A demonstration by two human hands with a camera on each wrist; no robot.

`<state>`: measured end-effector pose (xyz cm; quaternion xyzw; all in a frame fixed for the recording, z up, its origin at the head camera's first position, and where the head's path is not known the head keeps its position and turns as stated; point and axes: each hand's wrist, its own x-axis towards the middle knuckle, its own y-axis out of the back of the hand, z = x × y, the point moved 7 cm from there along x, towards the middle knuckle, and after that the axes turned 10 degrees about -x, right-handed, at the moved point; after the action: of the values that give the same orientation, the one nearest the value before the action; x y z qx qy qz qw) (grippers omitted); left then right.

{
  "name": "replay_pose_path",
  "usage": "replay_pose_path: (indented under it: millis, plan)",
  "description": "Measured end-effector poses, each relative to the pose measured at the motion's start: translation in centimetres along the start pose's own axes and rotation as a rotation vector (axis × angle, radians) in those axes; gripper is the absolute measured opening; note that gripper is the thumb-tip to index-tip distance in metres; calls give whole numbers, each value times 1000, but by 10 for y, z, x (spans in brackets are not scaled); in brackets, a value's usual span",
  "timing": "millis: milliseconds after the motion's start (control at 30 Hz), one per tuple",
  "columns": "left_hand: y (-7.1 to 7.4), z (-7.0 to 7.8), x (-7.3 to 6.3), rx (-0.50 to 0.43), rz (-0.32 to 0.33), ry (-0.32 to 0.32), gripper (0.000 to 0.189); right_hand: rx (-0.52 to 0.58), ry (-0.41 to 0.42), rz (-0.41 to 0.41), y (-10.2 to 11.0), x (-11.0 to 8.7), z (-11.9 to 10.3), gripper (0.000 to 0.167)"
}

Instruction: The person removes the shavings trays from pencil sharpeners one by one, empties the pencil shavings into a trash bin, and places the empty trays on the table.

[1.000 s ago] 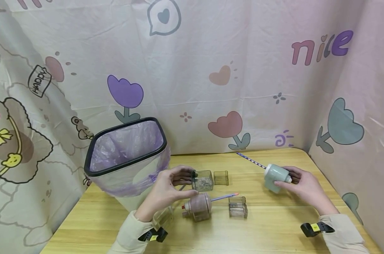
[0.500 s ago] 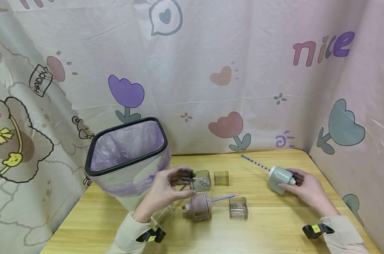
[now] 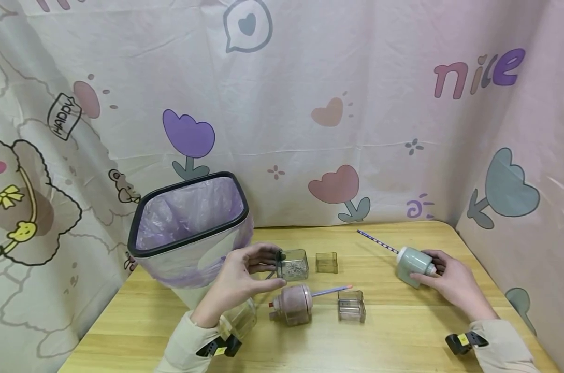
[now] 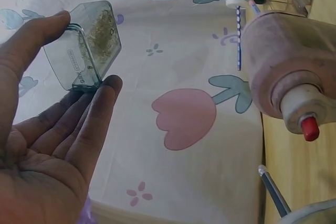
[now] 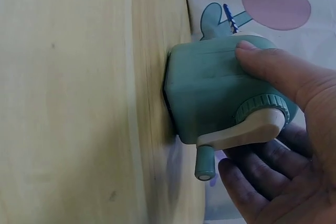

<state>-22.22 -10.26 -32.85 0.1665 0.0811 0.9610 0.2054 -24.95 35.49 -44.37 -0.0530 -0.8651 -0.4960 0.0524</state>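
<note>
My left hand pinches a clear box between thumb and fingers. Pale pencil shavings lie inside it, plain in the left wrist view. At the right, my right hand grips a green pencil sharpener, thumb on its upper side. A blue patterned pencil sticks out of its front. The crank faces the right wrist camera. Whether the sharpener's base touches the table cannot be told. Between the hands, a pink sharpener with a pencil in it rests on the table.
Left of the hands stands a bin with a black rim and purple liner. Small clear boxes lie mid-table, one of them nearer the front. Another clear piece is beside my left wrist. A printed curtain hangs behind the table.
My right hand and the green sharpener have shifted slightly right and down. The left hand, still holding the clear box, has drifted a little left.
</note>
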Motion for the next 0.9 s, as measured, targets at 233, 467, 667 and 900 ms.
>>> replay_pose_path:
  millis: [233, 467, 667, 900]
  plan:
    - [4, 11, -5, 2, 19, 2, 60, -44, 25, -43, 2, 1, -4, 95]
    - [12, 29, -13, 31, 34, -21, 58, -44, 60, -60, 9, 1, -12, 94]
    - [23, 43, -20, 53, 60, -48, 59, -8, 81, -46, 23, 3, -29, 88]
    - [40, 60, -27, 80, 85, -95, 59, 154, 181, -65, 42, 8, -63, 67]
